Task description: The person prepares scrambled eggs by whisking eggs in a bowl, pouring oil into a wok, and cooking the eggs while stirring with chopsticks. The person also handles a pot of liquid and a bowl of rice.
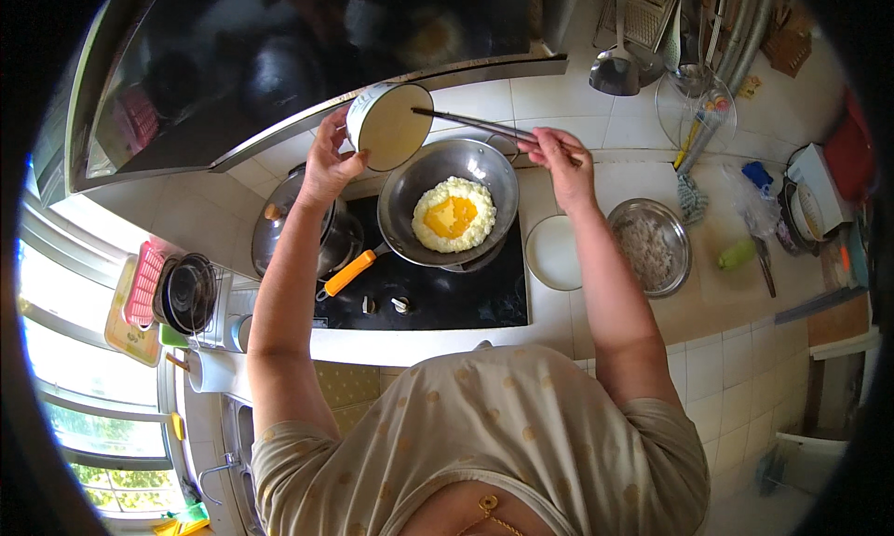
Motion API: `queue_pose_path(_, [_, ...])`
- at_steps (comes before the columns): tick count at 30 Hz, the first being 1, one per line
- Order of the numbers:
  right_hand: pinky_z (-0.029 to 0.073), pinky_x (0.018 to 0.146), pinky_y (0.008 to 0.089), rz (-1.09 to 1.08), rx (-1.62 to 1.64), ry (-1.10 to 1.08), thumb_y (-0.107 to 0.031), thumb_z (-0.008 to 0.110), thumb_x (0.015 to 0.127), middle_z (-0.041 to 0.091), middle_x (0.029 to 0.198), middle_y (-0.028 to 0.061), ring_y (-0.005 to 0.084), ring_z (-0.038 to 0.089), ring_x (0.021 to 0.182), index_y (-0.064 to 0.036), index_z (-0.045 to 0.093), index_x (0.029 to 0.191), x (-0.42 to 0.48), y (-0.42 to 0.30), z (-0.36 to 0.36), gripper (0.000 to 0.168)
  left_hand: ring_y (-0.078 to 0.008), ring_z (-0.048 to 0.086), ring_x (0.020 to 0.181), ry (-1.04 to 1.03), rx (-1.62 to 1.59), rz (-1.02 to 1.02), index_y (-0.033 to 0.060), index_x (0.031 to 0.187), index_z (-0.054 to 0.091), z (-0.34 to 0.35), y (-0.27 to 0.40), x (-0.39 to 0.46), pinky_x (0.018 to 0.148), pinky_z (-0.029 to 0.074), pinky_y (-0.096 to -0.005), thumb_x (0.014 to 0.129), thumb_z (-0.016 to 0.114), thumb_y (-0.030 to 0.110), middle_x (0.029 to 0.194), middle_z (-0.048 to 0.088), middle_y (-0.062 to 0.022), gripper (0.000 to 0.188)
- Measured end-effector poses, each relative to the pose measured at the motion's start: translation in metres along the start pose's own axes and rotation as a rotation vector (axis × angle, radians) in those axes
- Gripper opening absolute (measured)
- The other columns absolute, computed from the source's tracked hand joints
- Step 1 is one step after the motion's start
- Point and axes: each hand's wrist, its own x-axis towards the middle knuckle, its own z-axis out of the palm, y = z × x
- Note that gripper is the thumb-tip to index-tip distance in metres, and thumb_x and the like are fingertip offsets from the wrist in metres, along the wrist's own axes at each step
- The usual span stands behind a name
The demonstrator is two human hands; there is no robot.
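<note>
My left hand (330,157) holds a tilted bowl (391,127) above the upper left rim of a wok (449,202), its open side facing me. My right hand (561,162) grips a pair of dark chopsticks (482,125), whose tips reach the bowl's mouth. In the wok, on the black gas stove (447,305), lies egg (455,215), puffed and pale around the edge, with yellow, runny-looking egg in the middle. The wok's orange handle (350,273) points down to the left. A round white plate (555,253) sits right of the stove, partly under my right forearm.
A lidded pot (290,222) stands left of the wok. Right of my forearm is a metal bowl of cooked rice (646,246); farther right are a green vegetable piece (737,254) and a knife (765,267). A range hood (391,64) overhangs the stove. Utensils, including a spatula (614,71), hang on the wall.
</note>
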Motion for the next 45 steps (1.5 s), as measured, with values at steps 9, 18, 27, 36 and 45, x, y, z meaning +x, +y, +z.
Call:
queue_pose_path(9, [0.049, 0.072, 0.0236, 0.084, 0.186, 0.070, -0.026, 0.061, 0.088, 0.066, 0.094, 0.0063, 0.0169, 0.066, 0.086, -0.004, 0.062, 0.102, 0.005, 0.025, 0.013, 0.026, -0.0231, 0.048, 0.113, 0.092, 0.014, 0.065, 0.0097, 0.131, 0.040, -0.006, -0.009, 0.007, 0.085, 0.050, -0.0353, 0.066, 0.074, 0.025, 0.122, 0.049, -0.0103, 0.075])
queue_pose_path(18, [0.052, 0.071, 0.0232, -0.221, -0.256, -0.148, -0.010, 0.059, 0.088, 0.065, 0.094, 0.0074, 0.0153, 0.063, 0.083, -0.001, 0.062, 0.098, 0.014, -0.025, 0.037, 0.014, -0.0243, 0.045, 0.117, 0.037, 0.070, 0.086, 0.0097, 0.130, 0.041, -0.005, -0.015, 0.009, 0.091, 0.047, -0.0384, 0.061, 0.077, 0.021, 0.123, 0.047, -0.0109, 0.079])
queue_pose_path(27, [0.052, 0.070, 0.0239, -0.557, -0.679, -0.552, -0.008, 0.063, 0.083, 0.065, 0.087, 0.0064, 0.0138, 0.064, 0.077, -0.003, 0.064, 0.093, 0.019, -0.069, 0.073, 0.011, -0.0233, 0.045, 0.118, -0.016, 0.172, 0.077, 0.0094, 0.129, 0.042, 0.001, -0.017, 0.015, 0.091, 0.046, -0.0389, 0.060, 0.075, 0.016, 0.124, 0.047, -0.0097, 0.077])
queue_pose_path(36, [0.051, 0.071, 0.0237, -0.398, -0.532, -0.523, -0.004, 0.062, 0.082, 0.066, 0.088, 0.0069, 0.0139, 0.064, 0.079, -0.002, 0.065, 0.092, 0.035, -0.062, 0.050, 0.010, -0.0245, 0.045, 0.119, -0.045, 0.100, 0.063, 0.0099, 0.130, 0.041, -0.003, -0.023, 0.019, 0.094, 0.044, -0.0414, 0.060, 0.073, 0.014, 0.125, 0.048, -0.0105, 0.077])
queue_pose_path(45, [0.052, 0.063, 0.0253, -0.463, -0.523, -0.497, -0.012, 0.065, 0.081, 0.066, 0.083, 0.0077, 0.0173, 0.065, 0.072, -0.004, 0.065, 0.088, 0.029, -0.051, 0.046, 0.011, -0.0222, 0.043, 0.120, -0.062, 0.014, 0.017, 0.0084, 0.133, 0.037, -0.003, -0.032, 0.024, 0.096, 0.042, -0.0389, 0.062, 0.075, 0.015, 0.127, 0.046, -0.0091, 0.081])
